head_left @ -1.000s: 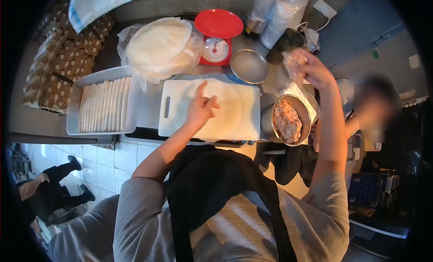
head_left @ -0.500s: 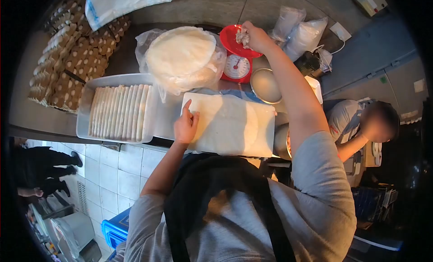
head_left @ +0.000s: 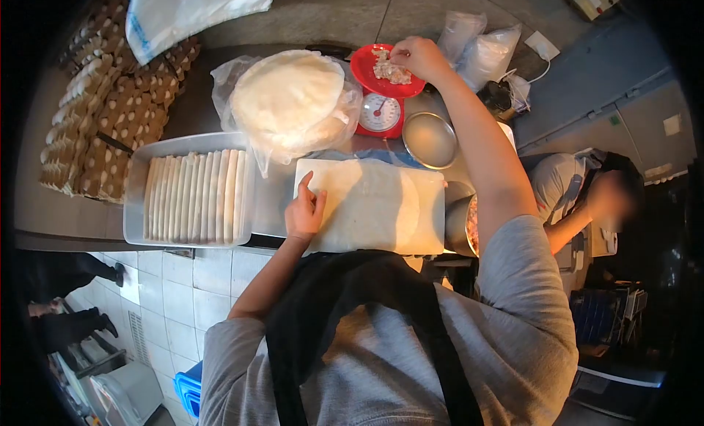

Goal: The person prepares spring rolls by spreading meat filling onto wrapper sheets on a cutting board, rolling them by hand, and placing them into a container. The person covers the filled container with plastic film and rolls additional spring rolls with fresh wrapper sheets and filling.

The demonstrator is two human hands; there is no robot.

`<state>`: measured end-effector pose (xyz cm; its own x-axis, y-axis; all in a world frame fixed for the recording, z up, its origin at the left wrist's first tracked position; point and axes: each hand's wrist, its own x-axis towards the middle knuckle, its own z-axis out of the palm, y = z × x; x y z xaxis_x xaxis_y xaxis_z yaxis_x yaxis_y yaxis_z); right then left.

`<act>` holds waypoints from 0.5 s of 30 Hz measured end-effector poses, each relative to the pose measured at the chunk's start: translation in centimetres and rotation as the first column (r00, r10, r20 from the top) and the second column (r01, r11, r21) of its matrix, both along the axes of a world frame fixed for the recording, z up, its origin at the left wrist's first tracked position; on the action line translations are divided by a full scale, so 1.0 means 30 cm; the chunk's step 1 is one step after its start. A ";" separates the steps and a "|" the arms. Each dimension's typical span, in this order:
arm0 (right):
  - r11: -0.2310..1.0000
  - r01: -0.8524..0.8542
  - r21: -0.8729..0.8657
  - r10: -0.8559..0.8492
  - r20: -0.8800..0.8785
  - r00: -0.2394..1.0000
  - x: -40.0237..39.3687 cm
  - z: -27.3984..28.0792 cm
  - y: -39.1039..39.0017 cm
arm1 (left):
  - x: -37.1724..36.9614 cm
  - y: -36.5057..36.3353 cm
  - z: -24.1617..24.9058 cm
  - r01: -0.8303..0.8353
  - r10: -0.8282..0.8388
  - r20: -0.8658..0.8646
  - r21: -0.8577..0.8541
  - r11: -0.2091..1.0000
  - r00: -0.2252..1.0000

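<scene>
My left hand (head_left: 304,215) lies at the left edge of a pale rectangular board (head_left: 381,206), index finger and thumb apart, nothing in it. Farther off, my right hand (head_left: 422,58) reaches over the red pan (head_left: 363,68) of a kitchen scale (head_left: 380,114). Its fingers are bent together at the edge of a lumpy, pale meat-like filling (head_left: 392,72) lying in the pan; whether they pinch any of it is hidden. Left of the scale sits a stack of round pale wrappers (head_left: 287,89) in clear plastic.
Rolled pale sticks line a plastic tub (head_left: 133,199) at the left. A round metal bowl (head_left: 430,140) stands beside the scale, and a pot of pinkish filling (head_left: 473,228) by my right arm. Egg trays (head_left: 121,118) fill the far left. A co-worker (head_left: 565,191) is at the right.
The clump that was under my right hand now lies spread in the red pan, and the hand has shifted slightly right. My left hand stays on the board. The view has tilted a little.
</scene>
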<state>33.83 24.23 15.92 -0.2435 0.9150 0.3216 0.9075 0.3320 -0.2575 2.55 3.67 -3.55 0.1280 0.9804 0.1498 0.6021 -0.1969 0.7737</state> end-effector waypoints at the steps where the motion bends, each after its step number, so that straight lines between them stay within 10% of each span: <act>1: 0.999 0.019 -0.044 -0.021 -0.033 0.999 0.004 0.011 0.005 | -0.001 0.000 0.002 0.002 -0.002 0.000 -0.003 1.000 1.000; 8: 0.981 0.169 -0.096 -0.179 -0.098 0.979 0.010 -0.016 0.027 | -0.005 -0.003 0.023 0.008 -0.008 0.000 -0.037 0.999 1.000; 10: 0.914 0.215 -0.344 -0.288 -0.175 0.942 -0.040 -0.046 0.030 | -0.004 -0.003 0.021 0.003 -0.002 0.017 -0.032 0.999 1.000; 15: 0.988 0.152 0.024 -0.153 0.186 0.971 -0.081 -0.264 0.075 | -0.006 -0.005 0.013 -0.005 0.006 0.049 -0.022 1.000 0.999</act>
